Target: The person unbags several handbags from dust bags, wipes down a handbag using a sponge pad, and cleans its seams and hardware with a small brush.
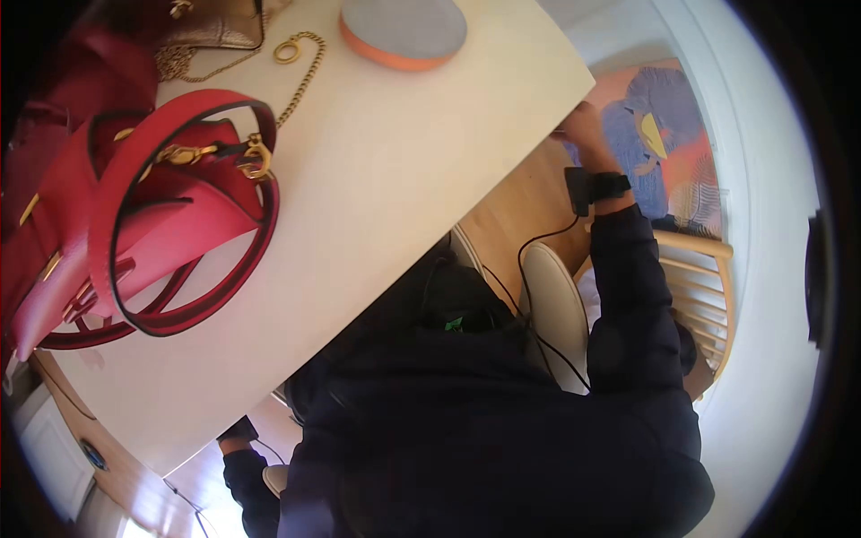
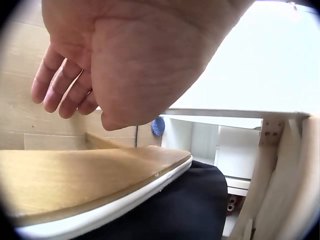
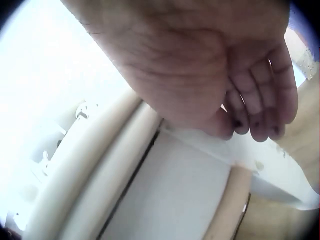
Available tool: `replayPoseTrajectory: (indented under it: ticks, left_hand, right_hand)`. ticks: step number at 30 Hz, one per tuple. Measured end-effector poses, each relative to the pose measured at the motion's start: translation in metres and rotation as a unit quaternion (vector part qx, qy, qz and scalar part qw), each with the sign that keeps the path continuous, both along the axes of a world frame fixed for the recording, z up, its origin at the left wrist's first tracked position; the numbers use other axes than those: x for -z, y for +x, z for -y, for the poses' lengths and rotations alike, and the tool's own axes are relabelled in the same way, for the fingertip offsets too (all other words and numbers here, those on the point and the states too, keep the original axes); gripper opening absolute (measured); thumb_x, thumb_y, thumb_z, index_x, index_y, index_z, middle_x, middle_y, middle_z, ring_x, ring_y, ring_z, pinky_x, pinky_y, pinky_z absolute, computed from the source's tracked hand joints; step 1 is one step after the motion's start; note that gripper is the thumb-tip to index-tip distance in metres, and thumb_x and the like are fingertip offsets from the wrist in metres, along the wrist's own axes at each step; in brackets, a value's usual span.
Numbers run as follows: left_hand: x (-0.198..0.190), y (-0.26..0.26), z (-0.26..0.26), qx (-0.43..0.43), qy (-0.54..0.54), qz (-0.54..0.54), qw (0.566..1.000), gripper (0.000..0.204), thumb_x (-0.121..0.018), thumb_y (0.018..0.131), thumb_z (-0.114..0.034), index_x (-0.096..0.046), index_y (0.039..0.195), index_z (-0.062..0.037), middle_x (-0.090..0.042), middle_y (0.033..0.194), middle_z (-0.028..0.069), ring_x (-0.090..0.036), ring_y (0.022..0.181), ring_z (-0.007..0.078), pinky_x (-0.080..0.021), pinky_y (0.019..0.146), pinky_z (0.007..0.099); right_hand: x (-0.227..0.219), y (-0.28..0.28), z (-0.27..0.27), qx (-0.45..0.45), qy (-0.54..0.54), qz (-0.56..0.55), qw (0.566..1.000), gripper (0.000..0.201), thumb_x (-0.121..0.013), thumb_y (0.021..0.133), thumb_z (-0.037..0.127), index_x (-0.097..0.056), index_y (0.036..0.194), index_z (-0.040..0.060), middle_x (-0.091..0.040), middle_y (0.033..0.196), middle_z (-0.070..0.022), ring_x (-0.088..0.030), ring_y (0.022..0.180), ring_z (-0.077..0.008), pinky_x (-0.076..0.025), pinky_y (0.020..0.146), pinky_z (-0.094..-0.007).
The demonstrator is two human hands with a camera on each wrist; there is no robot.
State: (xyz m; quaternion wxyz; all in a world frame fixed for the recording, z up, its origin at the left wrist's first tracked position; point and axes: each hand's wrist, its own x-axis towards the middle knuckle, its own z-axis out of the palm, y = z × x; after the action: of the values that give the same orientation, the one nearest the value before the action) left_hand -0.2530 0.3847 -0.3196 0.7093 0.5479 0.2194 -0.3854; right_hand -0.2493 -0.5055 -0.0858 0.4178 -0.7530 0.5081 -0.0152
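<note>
My left hand (image 2: 140, 65) hangs with its fingers loosely bent and nothing in them. In the left wrist view it is above a wood-topped seat (image 2: 100, 175) with a white edge. The table hides most of this hand in the head view. By the far right corner of the white table (image 1: 377, 179) is my right hand (image 1: 587, 133), its fingertips partly hidden by the table edge. Seen from the right wrist, its fingers are relaxed and hold nothing. A red handbag (image 1: 179, 224) with a looped strap lies on the table's left part, away from both hands.
A gold purse (image 1: 215, 22) with a chain (image 1: 314, 67) and a rounded grey object (image 1: 404, 27) with an orange base are at the table's far side. A slatted wooden chair (image 1: 700, 278) stands at right. Black cables (image 1: 529, 296) run beside my body. A table leg (image 2: 265, 170) is near the left hand.
</note>
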Motion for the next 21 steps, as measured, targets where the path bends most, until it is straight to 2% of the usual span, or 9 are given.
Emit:
replayPoseTrajectory:
  ticks: [1,3,6,10,11,13,15,19,21]
  left_hand:
    - [0.005,0.002,-0.001,0.007,-0.001,0.001,1.000,0.068,-0.048,0.116,-0.057,-0.050,0.161,-0.0065,-0.059,0.158,0.0161,-0.057,0.145,0.0335,-0.046,0.123,0.0506]
    - [0.010,0.004,0.001,0.019,-0.002,-0.002,1.000,0.067,-0.048,0.116,-0.057,-0.050,0.161,-0.0067,-0.059,0.158,0.0162,-0.057,0.146,0.0336,-0.046,0.124,0.0508]
    - [0.022,0.000,-0.008,0.038,0.000,-0.012,0.999,0.067,-0.048,0.116,-0.056,-0.050,0.161,-0.0070,-0.059,0.158,0.0162,-0.057,0.146,0.0337,-0.046,0.124,0.0511]
    - [0.028,0.014,-0.019,0.068,0.003,-0.013,0.998,0.067,-0.048,0.116,-0.056,-0.050,0.161,-0.0074,-0.059,0.158,0.0162,-0.057,0.146,0.0338,-0.046,0.124,0.0514]
    - [0.086,0.010,-0.081,0.075,0.005,-0.012,0.997,0.067,-0.048,0.116,-0.056,-0.050,0.161,-0.0075,-0.059,0.158,0.0162,-0.057,0.146,0.0338,-0.046,0.124,0.0515]
    - [0.085,0.013,-0.084,0.071,-0.015,0.003,0.997,0.062,-0.048,0.116,-0.053,-0.054,0.157,-0.0077,-0.061,0.154,0.0170,-0.060,0.141,0.0337,-0.049,0.120,0.0525]
    - [0.080,0.015,-0.084,0.061,-0.037,0.016,0.997,0.056,-0.048,0.117,-0.050,-0.057,0.153,-0.0078,-0.064,0.150,0.0178,-0.063,0.137,0.0336,-0.052,0.117,0.0535]
    - [0.070,0.008,-0.089,0.126,0.087,0.070,0.986,0.056,-0.048,0.117,-0.050,-0.058,0.152,-0.0075,-0.064,0.150,0.0180,-0.064,0.136,0.0332,-0.052,0.116,0.0526]
    - [0.065,0.004,-0.088,0.161,0.148,0.094,0.971,0.055,-0.047,0.117,-0.049,-0.058,0.152,-0.0073,-0.065,0.149,0.0182,-0.064,0.135,0.0330,-0.053,0.115,0.0521]
  right_hand:
    - [-0.006,-0.006,0.007,0.006,-0.001,0.001,1.000,0.039,-0.071,0.105,0.029,-0.074,0.130,-0.0003,-0.080,0.121,-0.0112,-0.075,0.113,-0.0211,-0.058,0.099,-0.0352]
    - [-0.019,-0.024,0.024,0.037,-0.079,0.131,0.988,0.033,-0.074,0.100,0.027,-0.080,0.113,-0.0027,-0.082,0.100,-0.0120,-0.079,0.086,-0.0179,-0.062,0.069,-0.0305]
    - [-0.056,-0.034,0.026,0.040,-0.163,0.196,0.966,0.031,-0.076,0.100,0.027,-0.081,0.110,-0.0012,-0.082,0.104,-0.0122,-0.079,0.088,-0.0181,-0.062,0.074,-0.0290]
    - [-0.087,-0.012,-0.016,0.011,-0.214,0.278,0.936,0.030,-0.079,0.100,0.029,-0.081,0.110,0.0003,-0.082,0.101,-0.0104,-0.078,0.088,-0.0167,-0.061,0.078,-0.0283]
    - [-0.087,-0.002,-0.026,-0.006,-0.214,0.303,0.929,0.031,-0.076,0.103,0.030,-0.080,0.114,0.0016,-0.081,0.105,-0.0093,-0.077,0.093,-0.0160,-0.059,0.081,-0.0281]
    - [-0.093,0.020,-0.062,-0.016,-0.215,0.327,0.920,0.031,-0.073,0.106,0.031,-0.078,0.118,0.0030,-0.081,0.109,-0.0082,-0.076,0.098,-0.0153,-0.057,0.084,-0.0279]
    - [-0.106,0.040,-0.114,-0.006,-0.266,0.360,0.894,0.024,-0.072,0.104,0.023,-0.077,0.101,0.0004,-0.077,0.088,-0.0048,-0.071,0.076,-0.0116,-0.057,0.071,-0.0264]
    - [-0.120,0.068,-0.138,-0.039,-0.237,0.394,0.887,0.022,-0.074,0.102,0.022,-0.078,0.103,0.0006,-0.078,0.090,-0.0050,-0.071,0.077,-0.0122,-0.056,0.071,-0.0263]
    - [-0.143,0.072,-0.146,-0.100,-0.185,0.452,0.867,0.026,-0.072,0.103,0.026,-0.078,0.105,0.0008,-0.078,0.094,-0.0055,-0.072,0.082,-0.0127,-0.057,0.073,-0.0262]
